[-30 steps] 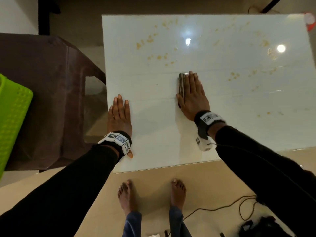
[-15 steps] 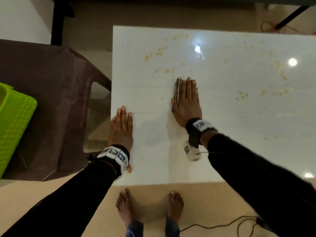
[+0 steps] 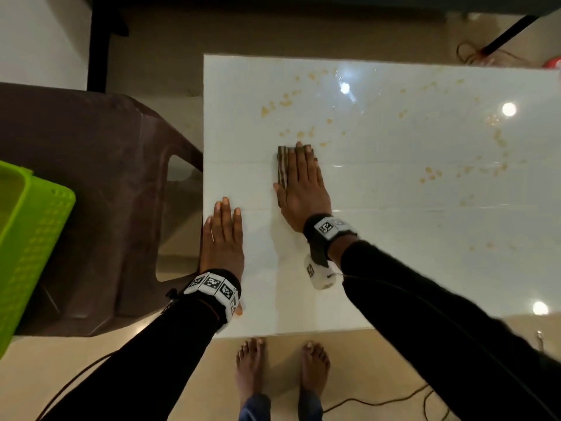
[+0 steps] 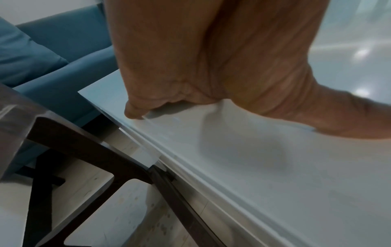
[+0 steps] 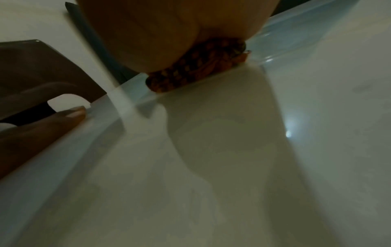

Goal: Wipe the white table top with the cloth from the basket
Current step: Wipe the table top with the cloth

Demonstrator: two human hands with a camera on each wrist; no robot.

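Pretty blurry and dim shot tbh. The right hand [image 5: 160, 33] fills the top, palm pressed flat down on a folded orange-brown patterned cloth [image 5: 196, 66] that sits on the glossy white bench [image 5: 232, 167]. Left hand [image 5: 38, 132] lies flat near the bench edge, with a dark brown chair [image 5: 42, 70] just past it.

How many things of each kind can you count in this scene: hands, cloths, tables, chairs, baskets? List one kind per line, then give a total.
Hands: 2, left hand and right hand
Cloths: 1, cloth
Tables: 1, white table top
Chairs: 1, brown chair
Baskets: 1, green basket
Total: 6
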